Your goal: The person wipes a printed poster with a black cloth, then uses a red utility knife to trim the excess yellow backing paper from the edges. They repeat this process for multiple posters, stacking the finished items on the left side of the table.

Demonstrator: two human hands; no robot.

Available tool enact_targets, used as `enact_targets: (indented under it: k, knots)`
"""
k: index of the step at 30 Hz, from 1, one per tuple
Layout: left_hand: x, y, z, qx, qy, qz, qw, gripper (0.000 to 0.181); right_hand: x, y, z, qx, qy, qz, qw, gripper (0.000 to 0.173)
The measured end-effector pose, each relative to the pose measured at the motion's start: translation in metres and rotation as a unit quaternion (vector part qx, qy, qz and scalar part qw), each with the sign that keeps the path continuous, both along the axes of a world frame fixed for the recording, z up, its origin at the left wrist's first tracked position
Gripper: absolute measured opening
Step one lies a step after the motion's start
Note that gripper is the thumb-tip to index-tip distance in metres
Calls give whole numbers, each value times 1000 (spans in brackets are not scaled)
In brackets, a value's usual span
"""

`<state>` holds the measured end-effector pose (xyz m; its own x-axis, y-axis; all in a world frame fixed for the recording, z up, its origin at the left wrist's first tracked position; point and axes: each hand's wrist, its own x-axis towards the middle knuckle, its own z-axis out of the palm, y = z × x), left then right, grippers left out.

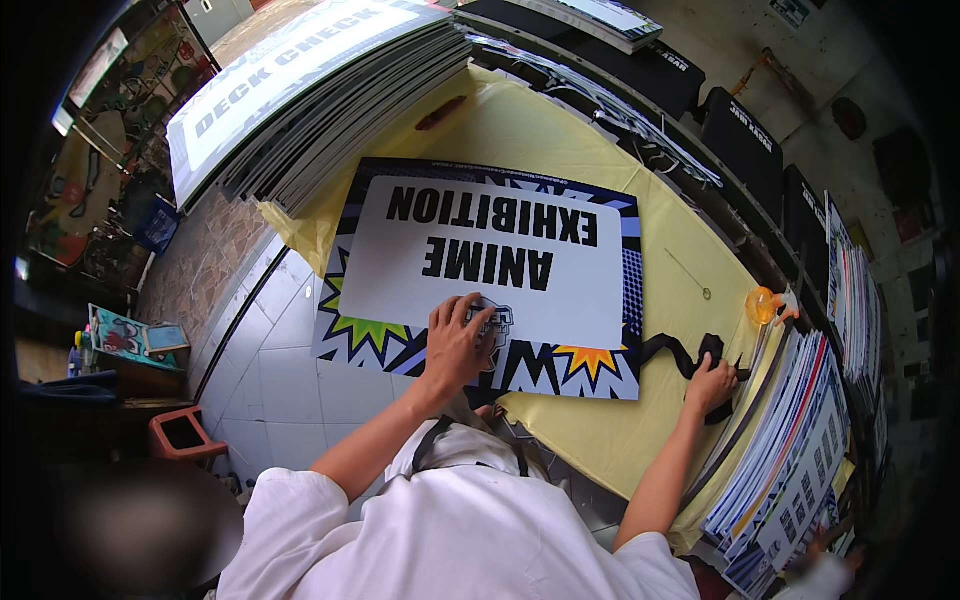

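Observation:
A printed sign board (480, 262) lies upside down to me on the yellow table covering (570, 142). It has a white panel with bold black lettering and a border of comic-style bursts. My left hand (461, 341) rests on the board's near part, fingers spread and fingertips touching its face. Part of the board's near edge reaches past the table. Off to the right, my right hand (711, 386) grips a crumpled black cloth (711, 346). A dark strip of it trails left to the board's right edge.
A tall stack of boards (322, 127) stands at the far left of the table. Printed sheets or boards (787, 457) are stacked at right, near an orange spray bottle (763, 305). A thin wire with a loop (705, 293) and a red object (441, 112) lie on the covering. People are nearby.

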<state>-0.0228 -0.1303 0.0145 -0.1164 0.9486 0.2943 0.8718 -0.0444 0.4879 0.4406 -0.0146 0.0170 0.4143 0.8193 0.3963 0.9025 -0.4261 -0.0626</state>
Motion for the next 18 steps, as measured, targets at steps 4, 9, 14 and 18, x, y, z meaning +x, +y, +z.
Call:
enact_targets:
  k: [4,9,14,18]
  knots:
    - [-5,1,6,-18,24,18,999,53,-61,-30,80,218,130,114,960,39]
    - [-8,1,0,-32,55,6,998,57,-188,-49,127,286,232,429,825,36]
    - [-6,5,1,-21,40,1,999,56,-321,7,76,57,167,609,773,31]
    - [-7,0,1,-49,40,12,998,58,-370,18,20,13,158,659,735,20]
